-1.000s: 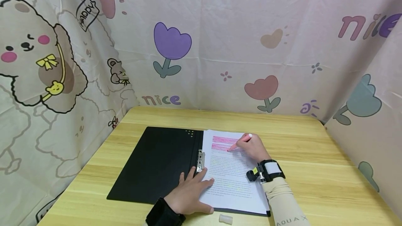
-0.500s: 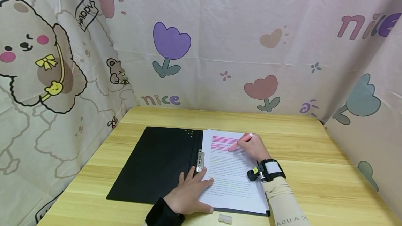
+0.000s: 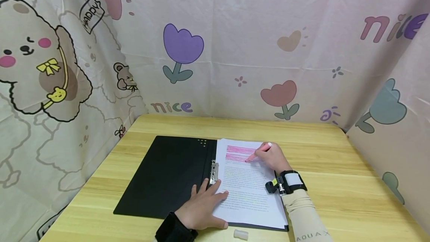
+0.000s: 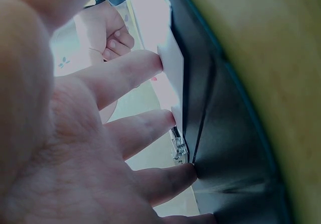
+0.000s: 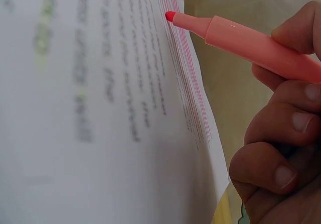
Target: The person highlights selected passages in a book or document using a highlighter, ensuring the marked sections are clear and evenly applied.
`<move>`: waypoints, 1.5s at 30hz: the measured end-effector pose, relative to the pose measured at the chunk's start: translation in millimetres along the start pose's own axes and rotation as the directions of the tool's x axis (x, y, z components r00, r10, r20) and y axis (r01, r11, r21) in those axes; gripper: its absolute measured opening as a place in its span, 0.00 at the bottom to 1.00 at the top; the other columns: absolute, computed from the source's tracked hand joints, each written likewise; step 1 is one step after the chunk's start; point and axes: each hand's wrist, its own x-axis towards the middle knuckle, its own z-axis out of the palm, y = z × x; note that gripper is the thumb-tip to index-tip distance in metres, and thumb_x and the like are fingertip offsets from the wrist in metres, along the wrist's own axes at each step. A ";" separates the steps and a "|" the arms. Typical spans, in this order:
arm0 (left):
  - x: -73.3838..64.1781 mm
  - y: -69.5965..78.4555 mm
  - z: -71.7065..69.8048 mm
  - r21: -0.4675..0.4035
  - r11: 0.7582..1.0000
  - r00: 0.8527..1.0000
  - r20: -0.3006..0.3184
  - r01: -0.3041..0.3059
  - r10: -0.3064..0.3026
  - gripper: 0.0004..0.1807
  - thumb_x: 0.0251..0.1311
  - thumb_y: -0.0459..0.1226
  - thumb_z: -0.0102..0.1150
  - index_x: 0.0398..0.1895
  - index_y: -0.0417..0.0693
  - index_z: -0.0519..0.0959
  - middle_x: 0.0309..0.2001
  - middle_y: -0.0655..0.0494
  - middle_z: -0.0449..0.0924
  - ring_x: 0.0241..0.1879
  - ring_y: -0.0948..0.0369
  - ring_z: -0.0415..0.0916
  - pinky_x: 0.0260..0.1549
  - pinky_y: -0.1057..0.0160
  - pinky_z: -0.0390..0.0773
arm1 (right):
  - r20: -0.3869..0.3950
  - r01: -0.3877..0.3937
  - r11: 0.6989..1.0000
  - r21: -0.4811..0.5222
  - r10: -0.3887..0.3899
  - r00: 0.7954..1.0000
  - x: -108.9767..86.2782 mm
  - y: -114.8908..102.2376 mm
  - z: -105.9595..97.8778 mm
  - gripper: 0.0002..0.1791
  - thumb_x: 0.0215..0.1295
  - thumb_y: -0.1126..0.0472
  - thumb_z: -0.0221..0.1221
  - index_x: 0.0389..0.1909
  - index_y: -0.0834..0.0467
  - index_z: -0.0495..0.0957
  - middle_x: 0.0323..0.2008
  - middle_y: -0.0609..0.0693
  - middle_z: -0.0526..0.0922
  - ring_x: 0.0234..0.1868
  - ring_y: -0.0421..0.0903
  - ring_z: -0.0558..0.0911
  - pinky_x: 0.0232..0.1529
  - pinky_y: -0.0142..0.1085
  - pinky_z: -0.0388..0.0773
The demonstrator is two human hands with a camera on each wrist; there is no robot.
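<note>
Printed sheets of paper lie on the right side of an open black clipboard folder, under its metal clip. My right hand pinches a pink highlighter, its tip at a text line near the top of the page. In the right wrist view the highlighter shows its uncapped red-pink tip against the lines. Pink strokes run across the upper lines. My left hand rests with spread fingers over the folder's spine and the page's lower left edge, its fingertips touching paper and folder.
A small whitish cap-like piece lies on the wooden table in front of the folder. A printed curtain hangs behind the table and along both sides. Fainter yellow marks show on some lower text lines.
My right hand and the highlighter have slid slightly to the right along the text line. The left hand stays in place on the folder and paper.
</note>
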 end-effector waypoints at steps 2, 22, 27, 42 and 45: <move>-0.1 0.0 0.1 0.000 1.000 1.000 -0.001 -0.001 0.001 0.44 0.53 0.60 0.74 0.74 0.57 0.74 0.80 0.45 0.58 0.79 0.33 0.46 0.66 0.21 0.49 | 0.002 -0.020 1.000 0.014 0.020 1.000 -0.4 0.3 0.0 0.13 0.58 0.63 0.61 0.17 0.65 0.82 0.35 0.50 0.82 0.37 0.51 0.72 0.37 0.40 0.63; -1.6 0.8 -1.3 -0.012 1.000 1.000 0.002 -0.002 0.002 0.44 0.54 0.60 0.74 0.74 0.58 0.73 0.80 0.45 0.57 0.79 0.33 0.46 0.67 0.22 0.48 | 0.005 -0.013 1.000 0.008 0.013 1.000 1.7 7.4 -6.1 0.13 0.59 0.61 0.62 0.18 0.62 0.86 0.35 0.51 0.82 0.38 0.51 0.73 0.37 0.40 0.63; -1.6 0.7 -1.6 -0.008 1.000 1.000 0.000 -0.007 0.007 0.44 0.54 0.60 0.74 0.74 0.58 0.73 0.80 0.45 0.57 0.79 0.33 0.46 0.67 0.22 0.49 | -0.013 0.019 1.000 -0.008 -0.019 1.000 0.9 8.1 -7.7 0.11 0.57 0.62 0.63 0.19 0.61 0.87 0.32 0.51 0.81 0.34 0.50 0.73 0.32 0.37 0.64; -1.9 0.0 -0.7 -0.005 1.000 1.000 -0.007 -0.012 0.012 0.44 0.54 0.60 0.74 0.74 0.57 0.73 0.80 0.44 0.58 0.79 0.33 0.46 0.66 0.21 0.49 | -0.003 -0.001 1.000 0.000 0.001 1.000 0.0 12.0 -13.4 0.11 0.58 0.62 0.63 0.20 0.62 0.87 0.34 0.51 0.81 0.36 0.50 0.72 0.34 0.38 0.63; -1.7 0.0 -0.2 -0.007 1.000 1.000 -0.006 -0.009 0.009 0.45 0.54 0.60 0.74 0.74 0.58 0.73 0.80 0.45 0.58 0.79 0.33 0.46 0.67 0.21 0.49 | -0.002 -0.019 1.000 0.006 0.019 1.000 0.2 13.0 -14.3 0.11 0.58 0.61 0.63 0.21 0.61 0.88 0.34 0.51 0.80 0.37 0.50 0.72 0.34 0.38 0.62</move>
